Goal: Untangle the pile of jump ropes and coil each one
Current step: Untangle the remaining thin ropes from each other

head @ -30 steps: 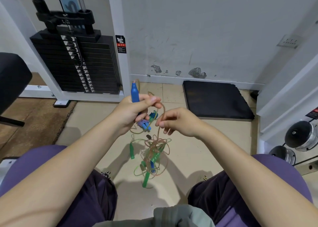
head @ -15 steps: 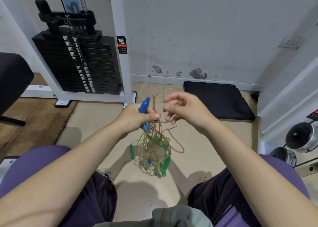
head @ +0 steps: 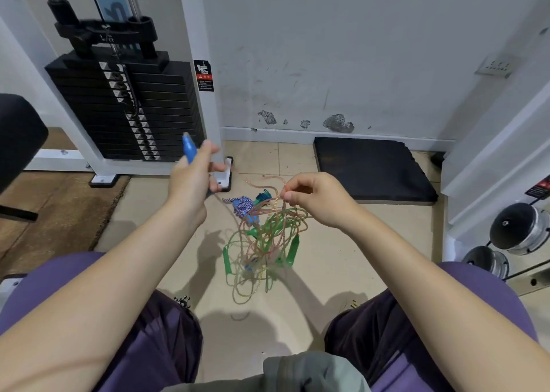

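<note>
L hand (head: 190, 183) swung left w/ blue handle (head: 189, 151) in grip, R hand (head: 312, 196) pinching cord of rope tangle (head: 265, 237)

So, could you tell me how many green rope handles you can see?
2 clearly: one green handle on the tangle's left edge, another on its right. A third may sit mid-tangle, and others could be hidden.

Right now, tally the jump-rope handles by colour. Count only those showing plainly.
Blue handle: 1, in the left hand's grip
Green handles: 3
Teal handle: 1
Total: 5. More may hide in the tangle; the small blue bits there are too unclear to count.
</note>
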`<move>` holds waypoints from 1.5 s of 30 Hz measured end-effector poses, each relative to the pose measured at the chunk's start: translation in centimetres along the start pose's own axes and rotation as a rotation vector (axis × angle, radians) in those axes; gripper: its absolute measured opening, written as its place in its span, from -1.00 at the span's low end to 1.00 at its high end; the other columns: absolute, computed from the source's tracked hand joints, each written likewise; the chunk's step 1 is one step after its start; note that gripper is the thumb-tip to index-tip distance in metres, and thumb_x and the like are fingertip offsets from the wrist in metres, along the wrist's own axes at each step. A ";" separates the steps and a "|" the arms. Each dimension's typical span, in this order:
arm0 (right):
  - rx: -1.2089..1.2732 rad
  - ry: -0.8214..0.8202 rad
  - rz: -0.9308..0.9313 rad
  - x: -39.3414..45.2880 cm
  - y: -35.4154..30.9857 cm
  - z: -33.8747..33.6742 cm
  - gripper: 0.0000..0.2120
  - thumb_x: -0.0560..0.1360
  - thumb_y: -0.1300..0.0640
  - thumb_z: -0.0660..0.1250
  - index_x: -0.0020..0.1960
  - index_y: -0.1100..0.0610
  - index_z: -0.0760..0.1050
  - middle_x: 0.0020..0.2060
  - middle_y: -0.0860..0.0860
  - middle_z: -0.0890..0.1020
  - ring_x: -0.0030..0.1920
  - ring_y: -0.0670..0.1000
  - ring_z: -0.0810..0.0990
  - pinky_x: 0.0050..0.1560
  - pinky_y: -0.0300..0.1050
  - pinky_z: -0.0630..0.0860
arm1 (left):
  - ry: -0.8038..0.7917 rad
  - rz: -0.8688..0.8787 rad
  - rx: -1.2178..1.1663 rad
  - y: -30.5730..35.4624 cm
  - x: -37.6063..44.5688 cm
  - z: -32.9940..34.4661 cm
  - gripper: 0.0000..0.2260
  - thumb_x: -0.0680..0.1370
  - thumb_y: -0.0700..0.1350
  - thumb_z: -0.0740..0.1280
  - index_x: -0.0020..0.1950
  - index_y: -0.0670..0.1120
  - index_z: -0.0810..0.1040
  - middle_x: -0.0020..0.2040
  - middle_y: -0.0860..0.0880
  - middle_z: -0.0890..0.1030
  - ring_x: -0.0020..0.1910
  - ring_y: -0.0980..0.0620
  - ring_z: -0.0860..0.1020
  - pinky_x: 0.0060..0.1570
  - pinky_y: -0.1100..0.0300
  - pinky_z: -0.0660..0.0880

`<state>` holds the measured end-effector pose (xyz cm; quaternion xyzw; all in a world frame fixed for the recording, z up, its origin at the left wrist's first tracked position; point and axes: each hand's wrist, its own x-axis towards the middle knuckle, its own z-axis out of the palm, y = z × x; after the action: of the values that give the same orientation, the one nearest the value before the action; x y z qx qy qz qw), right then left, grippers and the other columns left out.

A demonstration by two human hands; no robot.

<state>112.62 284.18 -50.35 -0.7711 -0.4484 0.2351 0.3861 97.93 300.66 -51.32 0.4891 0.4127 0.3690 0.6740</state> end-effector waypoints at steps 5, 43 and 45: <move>0.167 0.032 0.080 0.0 -0.1 0.2 -0.84 0.61 0.26 0.25 -0.14 0.16 0.46 -0.28 0.07 0.66 -0.22 -0.01 0.60 0.02 -0.02 0.53 | -0.111 0.078 0.168 -0.4 -0.1 0.2 -0.92 0.59 -0.14 0.36 0.02 0.00 0.63 -0.19 0.03 0.54 -0.33 0.13 0.45 -0.26 0.28 0.44; 0.362 0.005 -0.013 -0.5 -1.4 0.4 -0.92 0.58 0.36 0.26 0.00 0.32 0.53 -0.21 0.18 0.58 -0.24 0.01 0.53 -0.18 -0.25 0.51 | -0.554 0.071 0.436 -1.6 -2.9 1.2 -0.85 0.36 -0.09 0.61 -0.18 0.07 0.68 -0.21 0.07 0.69 -0.39 0.13 0.52 -0.52 0.29 0.40; 0.422 -0.001 0.006 -0.5 -1.6 0.5 -0.89 0.62 0.37 0.17 0.00 0.30 0.48 -0.22 0.19 0.59 -0.25 0.06 0.55 -0.15 -0.19 0.54 | -0.551 0.073 0.452 -1.6 -2.8 1.1 -0.85 0.37 -0.12 0.60 -0.14 0.04 0.68 -0.24 0.08 0.68 -0.39 0.12 0.51 -0.51 0.29 0.40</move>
<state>111.22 284.39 -49.39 -0.6742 -0.3874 0.3254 0.5381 98.04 297.33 -52.11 0.7214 0.2690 0.1465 0.6211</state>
